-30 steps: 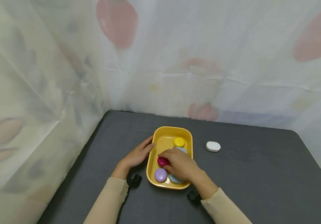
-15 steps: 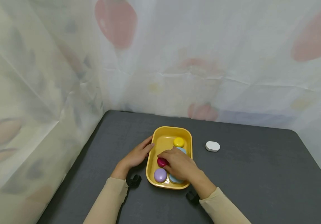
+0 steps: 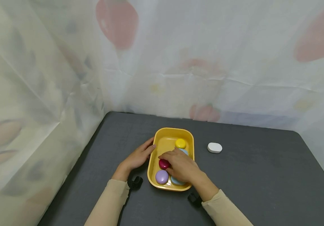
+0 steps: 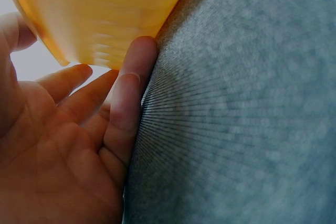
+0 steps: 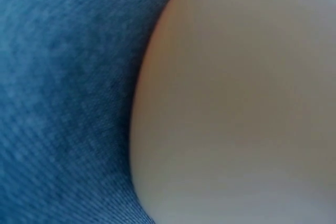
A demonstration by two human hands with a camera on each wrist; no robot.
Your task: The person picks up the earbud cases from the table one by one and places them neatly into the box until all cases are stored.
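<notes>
A yellow tray point(image 3: 169, 188) lies on the dark table. My left hand point(image 3: 136, 158) grips its left side, the thumb on the rim and the fingers along the outer wall; the left wrist view shows this hand point(image 4: 58, 145) with fingertips against the tray wall point(image 4: 105, 14). Inside the tray, my right hand point(image 3: 183, 165) holds a glossy dark-red round piece point(image 3: 164, 164) between thumb and fingers. A purple round piece point(image 3: 162, 177) lies just nearer to me. A light blue piece point(image 3: 178, 181) is partly hidden under the right hand. The right wrist view shows only blurred surfaces.
Farther back in the tray sit a yellow round piece point(image 3: 180, 143) and another light blue piece point(image 3: 183, 151), partly covered by the hand. A white oval piece point(image 3: 214, 147) lies on the table point(image 3: 258, 169) to the tray's right. A patterned curtain point(image 3: 162, 62) hangs behind the table and to its left.
Both hands and the tray keep practically the same places. The right fingers shift only very slightly around the dark-red piece.
</notes>
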